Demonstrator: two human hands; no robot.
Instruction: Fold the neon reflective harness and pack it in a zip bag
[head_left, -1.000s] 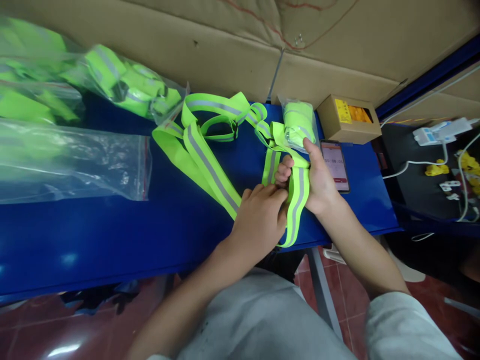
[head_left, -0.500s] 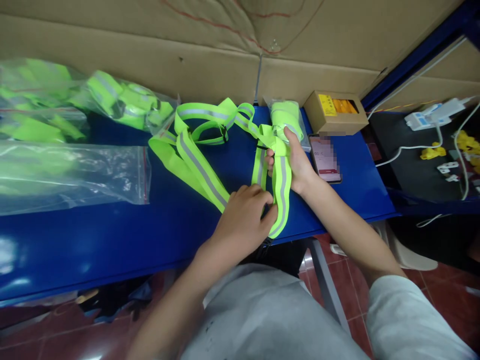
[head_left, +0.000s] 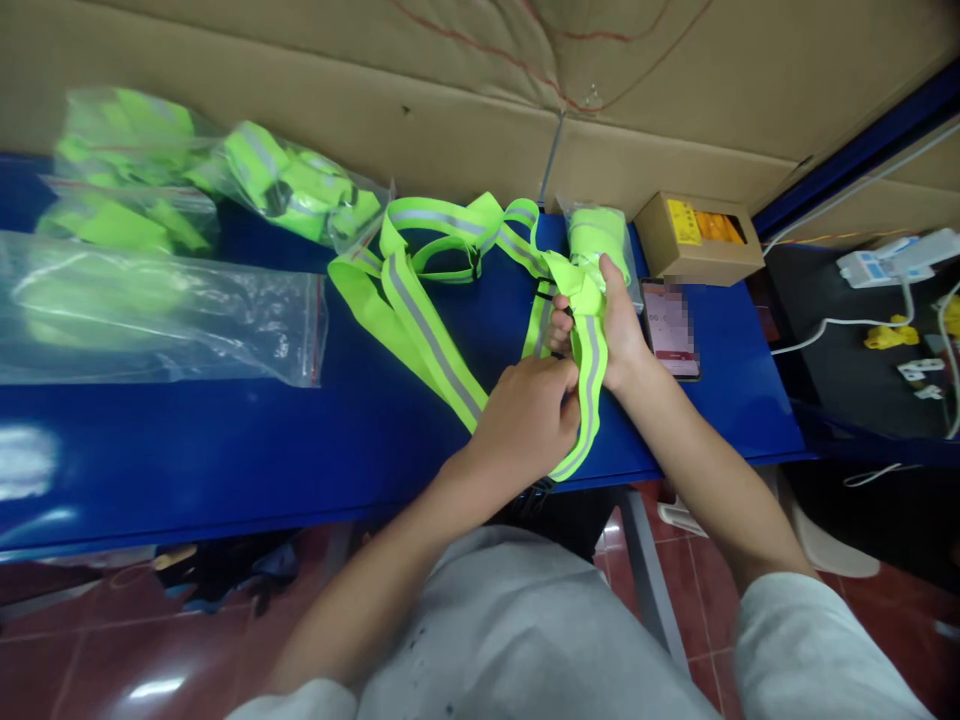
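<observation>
A neon yellow-green reflective strap harness (head_left: 433, 345) with a grey stripe lies in loops on the blue table. My right hand (head_left: 619, 325) is closed around a gathered part of its straps, thumb on top. Just below and to the left, my left hand (head_left: 531, 412) has its fingers curled in at the hanging loop of strap, pinching it; its fingertips are partly hidden. A black buckle (head_left: 474, 262) shows on the far loop. One strap loop hangs down to the table's front edge, where black plastic pieces (head_left: 537, 492) are partly covered.
Clear zip bags with folded neon straps (head_left: 296, 195) lie at the back left, and a long zip bag (head_left: 247, 315) lies nearer. Behind my right hand is another bagged strap bundle (head_left: 598, 232). A phone (head_left: 670, 325) and a cardboard box (head_left: 660, 240) with orange contents stand at the right.
My left hand has moved up the hanging strap, closer to my right hand, and its fingers have drawn in. My right hand keeps its hold. The view has shifted slightly left.
</observation>
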